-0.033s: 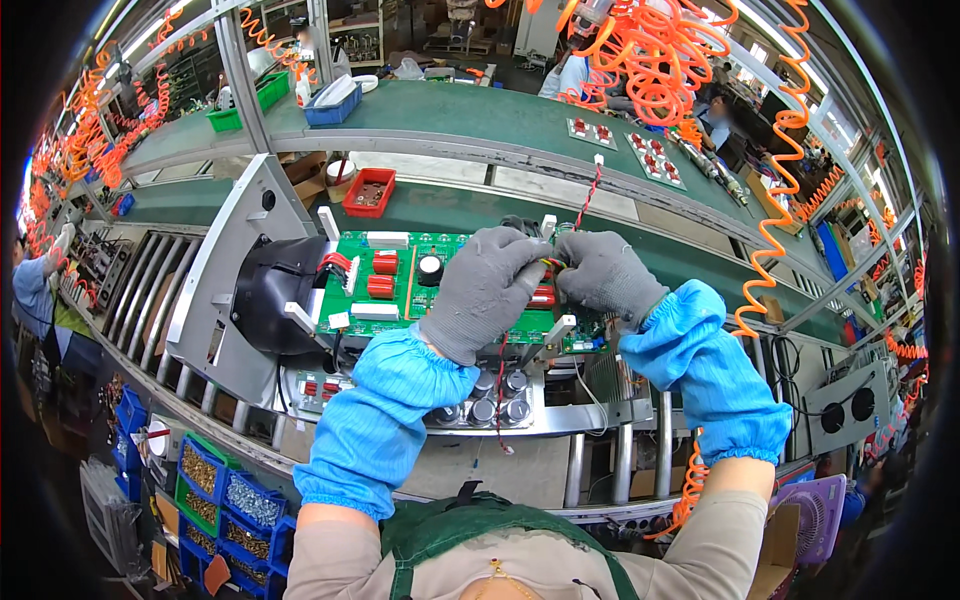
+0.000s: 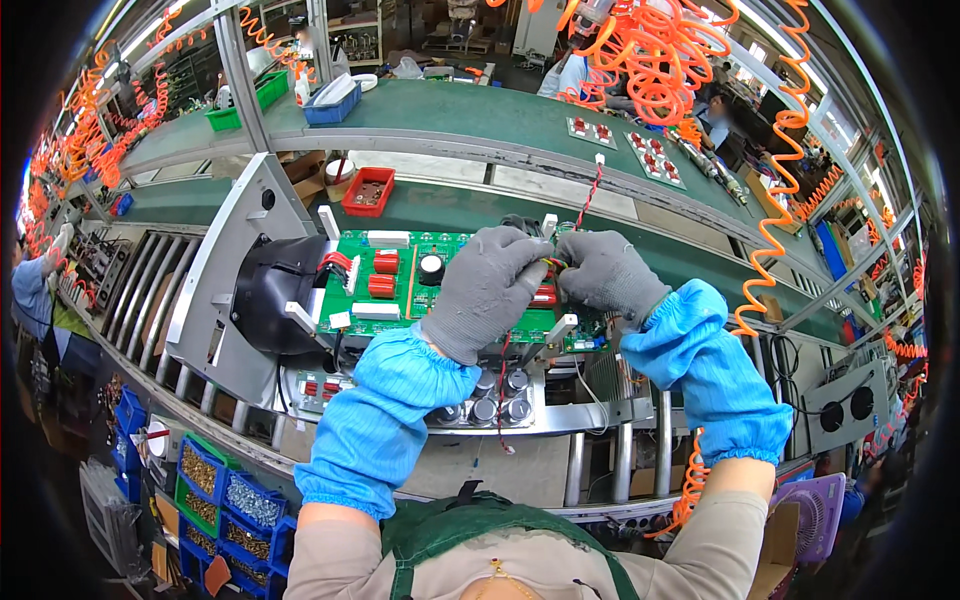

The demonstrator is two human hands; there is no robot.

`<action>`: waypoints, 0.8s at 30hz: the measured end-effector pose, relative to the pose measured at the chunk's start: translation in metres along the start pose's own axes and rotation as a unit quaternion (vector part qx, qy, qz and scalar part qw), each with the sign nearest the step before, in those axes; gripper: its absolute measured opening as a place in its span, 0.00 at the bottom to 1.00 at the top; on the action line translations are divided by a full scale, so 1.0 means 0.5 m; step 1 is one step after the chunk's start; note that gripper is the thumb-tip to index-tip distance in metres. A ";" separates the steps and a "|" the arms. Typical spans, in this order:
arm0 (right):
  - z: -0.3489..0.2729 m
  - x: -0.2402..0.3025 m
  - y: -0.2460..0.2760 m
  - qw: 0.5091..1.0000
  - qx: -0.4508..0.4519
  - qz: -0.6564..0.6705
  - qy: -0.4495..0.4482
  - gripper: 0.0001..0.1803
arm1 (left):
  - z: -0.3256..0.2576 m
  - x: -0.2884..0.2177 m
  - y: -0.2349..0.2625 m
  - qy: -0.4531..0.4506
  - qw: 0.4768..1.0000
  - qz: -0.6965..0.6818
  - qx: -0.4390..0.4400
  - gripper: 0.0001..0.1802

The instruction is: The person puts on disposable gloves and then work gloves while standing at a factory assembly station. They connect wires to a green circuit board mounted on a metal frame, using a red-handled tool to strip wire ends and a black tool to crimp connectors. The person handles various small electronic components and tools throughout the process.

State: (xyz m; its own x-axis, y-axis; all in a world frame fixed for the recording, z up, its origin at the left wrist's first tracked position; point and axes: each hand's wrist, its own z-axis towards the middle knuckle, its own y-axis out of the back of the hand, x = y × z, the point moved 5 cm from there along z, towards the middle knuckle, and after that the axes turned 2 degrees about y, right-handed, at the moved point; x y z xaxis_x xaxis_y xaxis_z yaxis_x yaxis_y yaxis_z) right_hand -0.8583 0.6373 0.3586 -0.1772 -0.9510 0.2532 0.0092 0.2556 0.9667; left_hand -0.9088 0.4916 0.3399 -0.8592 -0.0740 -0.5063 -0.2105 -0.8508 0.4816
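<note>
Both my hands wear grey gloves and meet over the right part of a green circuit board (image 2: 402, 275). My left hand (image 2: 482, 295) and my right hand (image 2: 606, 275) are closed with fingertips together, pinching a thin twisted red-and-black wire (image 2: 591, 192). A bit of yellow shows at the pinch. One end of the wire, with a white plug (image 2: 599, 159), rises beyond my hands; another red-and-black length (image 2: 502, 380) hangs down in front of the board. Red capacitors (image 2: 382, 286) and white blocks (image 2: 388, 239) sit on the board. My hands hide part of it.
The board sits in a metal chassis with a grey end plate (image 2: 215, 285) and black duct (image 2: 283, 290), on a roller conveyor (image 2: 664, 450). Round capacitors (image 2: 484, 411) lie below it. Beyond are a red bin (image 2: 369, 190) and green bench (image 2: 470, 115). Orange coiled hoses (image 2: 660, 60) hang overhead.
</note>
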 end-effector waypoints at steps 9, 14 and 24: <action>0.001 0.026 0.019 0.996 0.040 -0.080 -0.026 0.15 | 0.003 0.005 0.002 0.009 0.999 -0.036 -0.035 0.12; 0.010 0.029 0.022 0.992 0.036 -0.042 -0.112 0.16 | 0.001 0.012 0.027 0.052 0.990 -0.098 -0.090 0.14; 0.006 0.017 0.000 0.980 -0.016 -0.029 -0.194 0.15 | -0.002 0.018 0.026 0.049 0.989 -0.123 -0.061 0.14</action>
State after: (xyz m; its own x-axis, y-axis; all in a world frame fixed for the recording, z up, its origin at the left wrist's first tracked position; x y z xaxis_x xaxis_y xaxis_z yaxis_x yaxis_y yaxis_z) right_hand -0.8627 0.6296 0.3605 -0.5397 -0.8244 0.1705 0.0179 0.1912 0.9814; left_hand -0.9188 0.4792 0.3411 -0.7384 0.0980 -0.6672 -0.3450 -0.9050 0.2489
